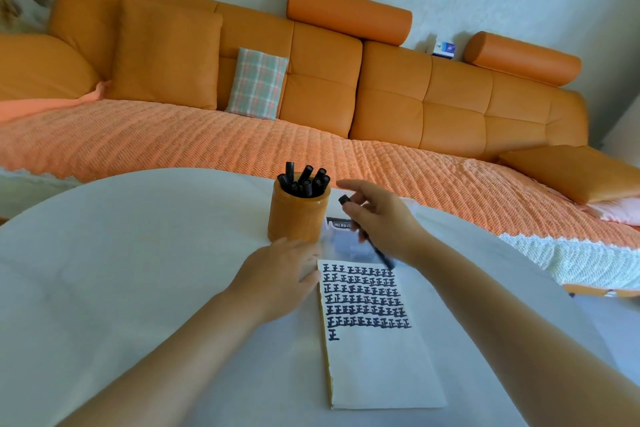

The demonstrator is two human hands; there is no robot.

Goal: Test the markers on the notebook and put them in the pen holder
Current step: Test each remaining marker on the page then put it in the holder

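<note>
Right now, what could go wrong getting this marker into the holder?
The orange cylindrical pen holder is packed with black markers; the black marker in the right hand may jam on them.
Its blurred lower end hangs over the white notebook; if uncapped, it could streak the page.
The left hand beside the holder could nudge it.

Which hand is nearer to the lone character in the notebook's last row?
Left. The left hand lies above-left of the lone character; the right hand, holding a marker, is beyond the top of the notebook.
</note>
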